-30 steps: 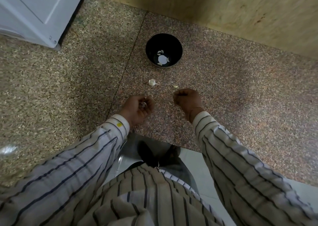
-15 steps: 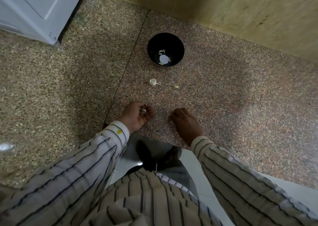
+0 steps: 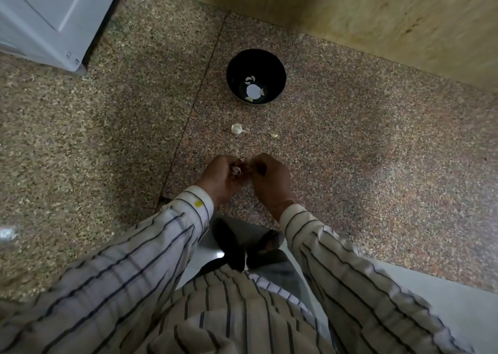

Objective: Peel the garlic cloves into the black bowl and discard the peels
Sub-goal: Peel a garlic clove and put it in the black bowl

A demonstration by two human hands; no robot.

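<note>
A black bowl (image 3: 256, 77) stands on the speckled granite counter (image 3: 350, 165) with a few peeled white cloves (image 3: 250, 80) inside. In front of it lie an unpeeled garlic clove (image 3: 237, 129) and a small garlic piece (image 3: 273, 135). Nearer to me, my left hand (image 3: 221, 177) holds a garlic clove (image 3: 236, 169) with pinkish skin in its curled fingers. My right hand (image 3: 270, 177) is right against it, fingers curled at the same clove; the fingertips are hidden.
A white appliance (image 3: 48, 16) stands at the back left. A wooden wall panel (image 3: 377, 16) runs behind the bowl. The counter's front edge lies just below my wrists, with the floor and my feet (image 3: 242, 245) under it.
My right hand has come from the counter edge up to my left hand, and both now meet at the clove. The left hand has kept hold of its clove.
</note>
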